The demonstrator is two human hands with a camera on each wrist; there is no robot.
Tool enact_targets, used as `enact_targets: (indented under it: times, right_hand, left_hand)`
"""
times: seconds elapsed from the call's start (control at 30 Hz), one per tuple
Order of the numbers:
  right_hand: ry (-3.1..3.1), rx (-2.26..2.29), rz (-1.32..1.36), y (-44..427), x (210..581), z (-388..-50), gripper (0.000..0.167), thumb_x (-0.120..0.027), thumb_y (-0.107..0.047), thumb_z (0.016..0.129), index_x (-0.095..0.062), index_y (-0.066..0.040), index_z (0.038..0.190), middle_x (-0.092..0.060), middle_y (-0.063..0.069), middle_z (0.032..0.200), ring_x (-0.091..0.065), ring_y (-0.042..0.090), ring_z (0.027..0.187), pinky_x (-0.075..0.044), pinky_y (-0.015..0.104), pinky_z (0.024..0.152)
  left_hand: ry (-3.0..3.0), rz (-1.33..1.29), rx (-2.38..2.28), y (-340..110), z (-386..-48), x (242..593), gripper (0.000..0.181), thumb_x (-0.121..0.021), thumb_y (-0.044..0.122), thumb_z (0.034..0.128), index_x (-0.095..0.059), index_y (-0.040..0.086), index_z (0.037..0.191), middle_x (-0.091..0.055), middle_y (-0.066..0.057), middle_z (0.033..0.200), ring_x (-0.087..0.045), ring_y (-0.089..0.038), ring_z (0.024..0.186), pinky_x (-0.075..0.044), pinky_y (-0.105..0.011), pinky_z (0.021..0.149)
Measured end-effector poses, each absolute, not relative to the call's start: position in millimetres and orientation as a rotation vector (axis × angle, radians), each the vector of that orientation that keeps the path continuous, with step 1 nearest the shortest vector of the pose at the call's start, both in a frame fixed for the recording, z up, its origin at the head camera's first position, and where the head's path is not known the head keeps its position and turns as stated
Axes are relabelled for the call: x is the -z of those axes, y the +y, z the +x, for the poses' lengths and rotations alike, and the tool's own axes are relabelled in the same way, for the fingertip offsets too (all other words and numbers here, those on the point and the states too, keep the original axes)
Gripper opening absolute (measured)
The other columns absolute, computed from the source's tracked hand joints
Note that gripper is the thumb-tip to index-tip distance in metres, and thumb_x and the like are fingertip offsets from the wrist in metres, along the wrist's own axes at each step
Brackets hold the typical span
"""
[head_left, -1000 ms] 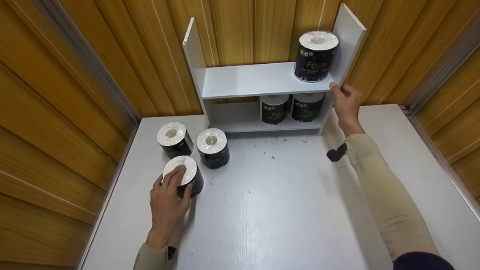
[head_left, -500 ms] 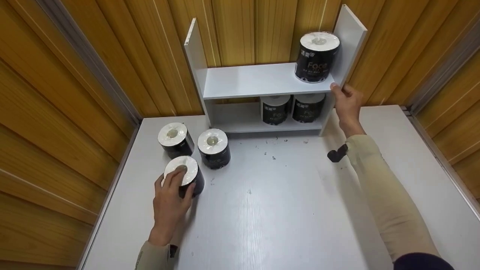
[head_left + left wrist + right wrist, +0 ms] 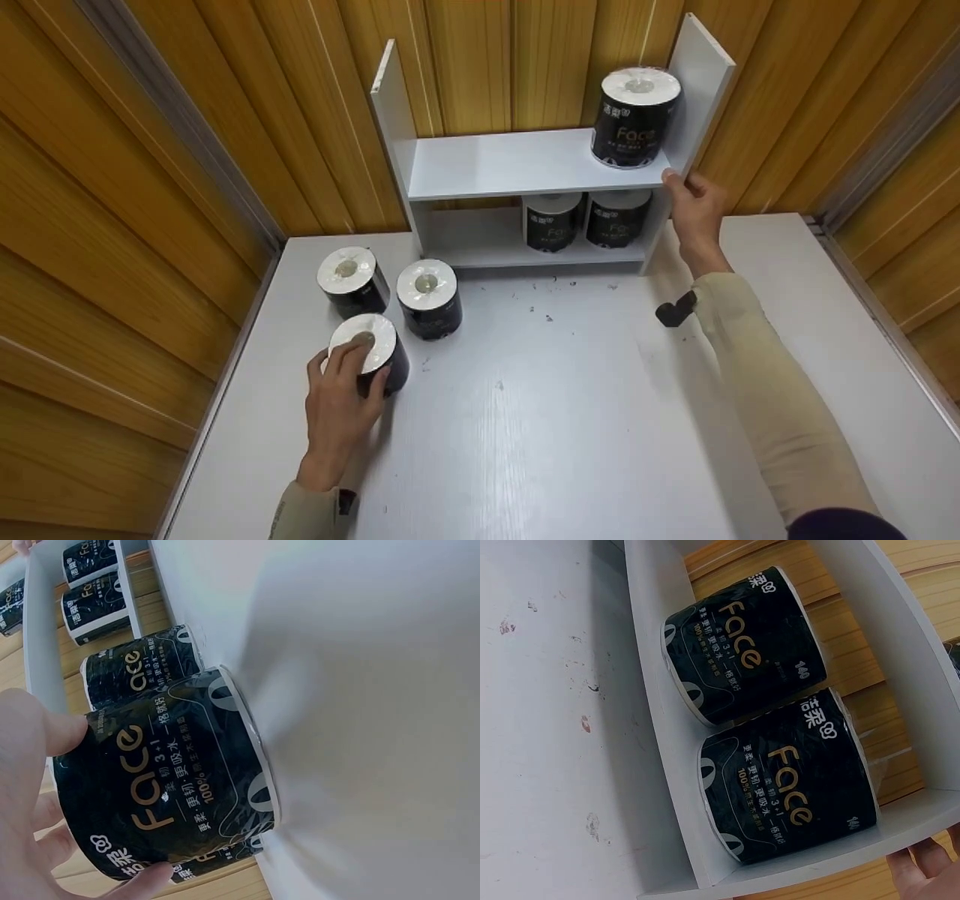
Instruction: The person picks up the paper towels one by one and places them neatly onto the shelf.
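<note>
My left hand point(image 3: 341, 405) grips the nearest toilet paper roll point(image 3: 390, 360) from its left, thumb and fingers spread round the top and side. The left wrist view shows that roll's black wrapper point(image 3: 157, 772) with gold "Face" lettering, its base on the table. Two more rolls stand upright just behind it, a left one point(image 3: 352, 281) and a right one point(image 3: 430, 300). At the far right my right hand point(image 3: 697, 217) holds the side panel of the white shelf point(image 3: 495, 165), thumb at the front edge. Its fingers point(image 3: 930, 862) show behind the panel in the right wrist view.
One roll point(image 3: 636, 120) stands on the shelf's upper board, against the right panel. Two others, a left one point(image 3: 553, 223) and a right one point(image 3: 618, 219), sit on the lower level. Dark specks mark the white table point(image 3: 525, 420). Wood-plank walls point(image 3: 465, 67) enclose it.
The head view has shifted very slightly. Both hands keep their holds, and the rolls and shelf stay where they were.
</note>
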State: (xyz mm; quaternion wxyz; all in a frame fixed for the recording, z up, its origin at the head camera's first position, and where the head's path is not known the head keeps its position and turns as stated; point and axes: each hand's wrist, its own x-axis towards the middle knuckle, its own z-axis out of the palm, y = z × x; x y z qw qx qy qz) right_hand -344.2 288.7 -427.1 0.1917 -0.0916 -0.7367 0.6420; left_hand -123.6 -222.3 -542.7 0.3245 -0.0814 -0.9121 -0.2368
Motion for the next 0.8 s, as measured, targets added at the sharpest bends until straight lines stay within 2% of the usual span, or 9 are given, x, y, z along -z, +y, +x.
enact_targets:
  times: [0.07, 0.17, 0.4, 0.53, 0.7, 0.8]
  right_hand:
    - [-2.073, -1.813, -0.255, 288.9, 427.3, -344.0, 0.045, -0.065, -0.043, 0.105, -0.074, -0.013, 0.137, -0.072, -0.004, 0.119, -0.06, 0.01, 0.108, -0.051, 0.026, 0.089]
    - [-2.09, -1.81, -0.269, 288.7, 427.3, -343.8, 0.049, -0.064, -0.045, 0.105, -0.071, -0.013, 0.141, -0.071, -0.003, 0.124, -0.059, 0.013, 0.114, -0.05, 0.027, 0.092]
    - [-2.071, -1.781, -0.253, 288.4, 427.0, -345.4, 0.041, -0.066, -0.042, 0.104, -0.077, -0.009, 0.127, -0.072, -0.01, 0.105, -0.058, 0.012, 0.099, -0.049, 0.023, 0.08]
    - [-2.068, -1.765, -0.253, 288.5, 426.9, -346.0, 0.036, -0.066, -0.041, 0.104, -0.078, -0.011, 0.12, -0.069, -0.011, 0.096, -0.056, 0.011, 0.09, -0.048, 0.022, 0.072]
    - [-2.071, -1.751, -0.257, 288.1, 427.9, -345.7, 0.033, -0.066, -0.041, 0.105, -0.077, -0.012, 0.116, -0.066, -0.008, 0.094, -0.053, 0.011, 0.086, -0.046, 0.023, 0.07]
    - [-2.07, -1.758, -0.264, 287.8, 428.8, -346.0, 0.032, -0.066, -0.042, 0.105, -0.077, -0.014, 0.115, -0.065, -0.009, 0.093, -0.054, 0.011, 0.085, -0.048, 0.022, 0.069]
  left_hand:
    - [-2.399, -0.202, 0.622, -222.8, -123.5, 542.4, 0.049, -0.089, 0.015, 0.0875, -0.072, 0.004, 0.132, -0.07, -0.016, 0.13, -0.059, -0.051, 0.124, -0.048, -0.056, 0.11]
    - [-2.409, -0.186, 0.624, -223.5, -123.1, 541.9, 0.051, -0.089, 0.016, 0.0876, -0.071, 0.005, 0.134, -0.069, -0.016, 0.131, -0.057, -0.052, 0.125, -0.051, -0.057, 0.106]
    - [-2.421, -0.179, 0.623, -224.0, -121.3, 539.8, 0.052, -0.089, 0.015, 0.0873, -0.071, 0.006, 0.135, -0.069, -0.017, 0.131, -0.057, -0.052, 0.124, -0.053, -0.059, 0.102]
    - [-2.421, -0.176, 0.617, -223.4, -120.6, 537.5, 0.053, -0.089, 0.016, 0.0869, -0.071, 0.006, 0.136, -0.069, -0.017, 0.13, -0.057, -0.053, 0.123, -0.055, -0.059, 0.098]
    - [-2.42, -0.18, 0.607, -222.6, -120.4, 535.1, 0.054, -0.089, 0.016, 0.0868, -0.07, 0.006, 0.136, -0.069, -0.017, 0.13, -0.057, -0.053, 0.123, -0.053, -0.059, 0.102]
    - [-2.42, -0.178, 0.608, -221.9, -119.8, 533.8, 0.053, -0.089, 0.017, 0.0871, -0.07, 0.006, 0.136, -0.069, -0.016, 0.13, -0.057, -0.052, 0.123, -0.054, -0.059, 0.101]
